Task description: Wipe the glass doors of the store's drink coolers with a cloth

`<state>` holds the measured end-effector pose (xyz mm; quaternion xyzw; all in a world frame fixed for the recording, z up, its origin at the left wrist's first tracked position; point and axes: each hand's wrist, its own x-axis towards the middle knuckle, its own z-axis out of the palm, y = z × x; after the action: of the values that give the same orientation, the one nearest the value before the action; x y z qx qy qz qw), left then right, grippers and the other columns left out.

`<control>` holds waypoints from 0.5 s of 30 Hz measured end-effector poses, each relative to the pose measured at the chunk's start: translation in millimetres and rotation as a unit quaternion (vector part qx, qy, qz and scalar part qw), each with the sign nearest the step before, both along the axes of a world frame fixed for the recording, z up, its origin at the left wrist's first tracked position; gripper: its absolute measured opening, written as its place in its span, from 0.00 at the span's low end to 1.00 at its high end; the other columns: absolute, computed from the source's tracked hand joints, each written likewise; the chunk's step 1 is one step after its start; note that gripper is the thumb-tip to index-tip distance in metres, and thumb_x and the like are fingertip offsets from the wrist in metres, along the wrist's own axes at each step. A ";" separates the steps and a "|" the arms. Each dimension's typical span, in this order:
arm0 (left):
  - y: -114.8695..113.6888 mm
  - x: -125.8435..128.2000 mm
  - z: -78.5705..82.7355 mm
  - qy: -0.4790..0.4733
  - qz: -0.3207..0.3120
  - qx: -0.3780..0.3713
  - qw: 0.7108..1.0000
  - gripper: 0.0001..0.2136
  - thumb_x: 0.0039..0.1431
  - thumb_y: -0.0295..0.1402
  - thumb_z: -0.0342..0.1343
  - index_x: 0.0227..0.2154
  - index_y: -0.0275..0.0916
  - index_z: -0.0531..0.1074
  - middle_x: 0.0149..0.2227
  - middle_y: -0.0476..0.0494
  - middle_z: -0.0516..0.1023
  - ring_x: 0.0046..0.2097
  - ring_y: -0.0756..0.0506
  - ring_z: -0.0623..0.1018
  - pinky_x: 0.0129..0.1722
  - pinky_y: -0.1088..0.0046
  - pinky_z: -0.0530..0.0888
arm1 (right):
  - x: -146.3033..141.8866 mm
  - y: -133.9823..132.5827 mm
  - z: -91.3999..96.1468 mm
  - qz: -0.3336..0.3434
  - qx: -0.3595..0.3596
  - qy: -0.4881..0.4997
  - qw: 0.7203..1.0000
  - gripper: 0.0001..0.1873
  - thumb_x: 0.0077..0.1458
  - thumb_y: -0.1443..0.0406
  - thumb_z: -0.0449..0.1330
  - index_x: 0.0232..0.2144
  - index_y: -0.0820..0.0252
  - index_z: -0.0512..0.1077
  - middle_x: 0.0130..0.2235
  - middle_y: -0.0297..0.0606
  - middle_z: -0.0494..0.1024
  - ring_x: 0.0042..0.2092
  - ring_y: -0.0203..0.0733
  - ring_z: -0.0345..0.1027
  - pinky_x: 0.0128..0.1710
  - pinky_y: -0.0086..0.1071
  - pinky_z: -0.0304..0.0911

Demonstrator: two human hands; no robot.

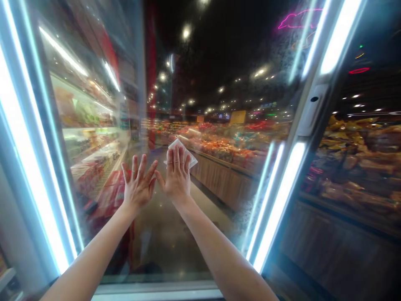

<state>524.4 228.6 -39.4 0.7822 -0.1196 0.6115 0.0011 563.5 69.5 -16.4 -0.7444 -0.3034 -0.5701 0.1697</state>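
Observation:
A glass door (216, 234), lit along both sides, fills the middle of the head view. My right hand (177, 175) holds a folded white wipe (191, 161) flat against the glass, its fingers stretched over it. Corners of the wipe stick out above and to the right of the fingers. To its left, my left hand (138, 184) is open with fingers spread, at the pane and holding nothing. Hazy patches mark the glass near the right edge.
Bright light strips (278, 209) run along the door's frame. A pale handle-like fitting (313, 109) sits on the right upright. Beyond the glass are refrigerated shelves (94, 154) at left and a long wood-fronted produce stand (219, 171). More heaped packages (354, 154) appear at far right.

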 end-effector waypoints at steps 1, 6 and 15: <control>0.8 -1.3 -0.3 0.000 0.001 -0.003 1.000 0.34 0.68 0.35 0.51 0.72 0.58 0.44 0.76 0.49 0.37 0.76 0.37 0.37 0.72 0.38 0.33 | -2.7 1.4 -9.2 -0.002 0.000 0.003 1.000 0.50 0.69 0.52 0.51 0.73 0.68 0.23 0.76 0.52 0.34 0.76 0.54 0.21 0.73 0.60 0.36; 8.2 -11.9 0.0 -0.005 0.020 -0.014 1.000 0.35 0.68 0.34 0.51 0.72 0.57 0.41 0.76 0.50 0.35 0.76 0.38 0.35 0.72 0.42 0.31 | -14.9 5.7 -59.2 0.002 -0.032 0.022 0.999 0.46 0.70 0.55 0.50 0.74 0.69 0.27 0.76 0.52 0.37 0.76 0.53 0.22 0.73 0.59 0.39; 21.5 -23.7 15.7 -0.013 0.046 -0.061 0.997 0.34 0.69 0.35 0.50 0.72 0.57 0.40 0.76 0.52 0.31 0.76 0.36 0.35 0.71 0.38 0.28 | -16.7 24.5 5.1 0.021 -0.016 0.023 0.999 0.45 0.71 0.57 0.48 0.72 0.66 0.21 0.76 0.48 0.35 0.76 0.51 0.20 0.74 0.58 0.34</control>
<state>500.7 250.1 -23.7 0.7774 -0.0457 0.6271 0.0188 546.8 94.1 -11.3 -0.7530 -0.3243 -0.5445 0.1769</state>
